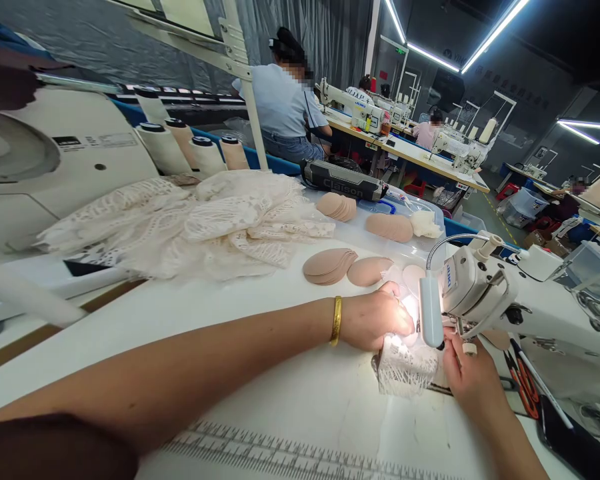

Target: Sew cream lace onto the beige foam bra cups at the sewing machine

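My left hand (379, 317) is closed, its curled fingers on a piece of white lace fabric (407, 363) beside the needle area of a sewing machine (500, 287). The lace's fringed edge hangs toward me over the machine bed. A lamp (431, 310) on a bendable neck lights the spot and covers part of it. On the other side of the needle, my right hand (473, 370) has its fingers bent in close to the lace's right edge. The machine head partly hides those fingertips, and what they grip cannot be made out. Beige oval pads (330, 265) lie beyond my left hand.
A heap of cream lace (220, 223) covers the table's far left, near thread cones (165, 147). More oval pads (389, 227) sit on a clear plastic lid. Orange-handled scissors (525, 387) and a dark phone (577, 437) are at right. A ruler (290, 453) runs along the front.
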The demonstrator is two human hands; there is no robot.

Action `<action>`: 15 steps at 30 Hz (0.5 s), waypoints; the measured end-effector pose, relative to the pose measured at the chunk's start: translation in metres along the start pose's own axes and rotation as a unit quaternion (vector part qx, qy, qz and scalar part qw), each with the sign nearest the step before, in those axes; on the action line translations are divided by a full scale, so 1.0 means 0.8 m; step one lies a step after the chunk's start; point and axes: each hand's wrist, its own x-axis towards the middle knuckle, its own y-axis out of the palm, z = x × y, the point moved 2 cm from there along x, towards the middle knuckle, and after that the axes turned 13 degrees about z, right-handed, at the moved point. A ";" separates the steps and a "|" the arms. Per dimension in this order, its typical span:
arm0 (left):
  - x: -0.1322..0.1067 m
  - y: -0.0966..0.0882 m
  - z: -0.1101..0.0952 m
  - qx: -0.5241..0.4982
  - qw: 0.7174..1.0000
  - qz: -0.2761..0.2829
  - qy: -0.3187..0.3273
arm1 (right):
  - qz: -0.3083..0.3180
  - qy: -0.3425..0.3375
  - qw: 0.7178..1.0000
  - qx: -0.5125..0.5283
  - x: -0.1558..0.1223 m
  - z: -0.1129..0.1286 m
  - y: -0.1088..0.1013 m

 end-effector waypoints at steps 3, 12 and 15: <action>-0.001 0.000 -0.004 -0.033 0.997 0.036 0.060 | 0.002 0.001 1.000 0.012 -0.001 0.001 0.002; -0.012 -0.009 -0.010 -0.016 0.996 0.084 0.030 | 0.027 -0.029 0.999 0.021 -0.011 0.008 -0.003; -0.016 -0.008 -0.020 0.042 0.995 0.083 -0.045 | 0.070 -0.082 0.993 0.055 -0.007 0.026 -0.009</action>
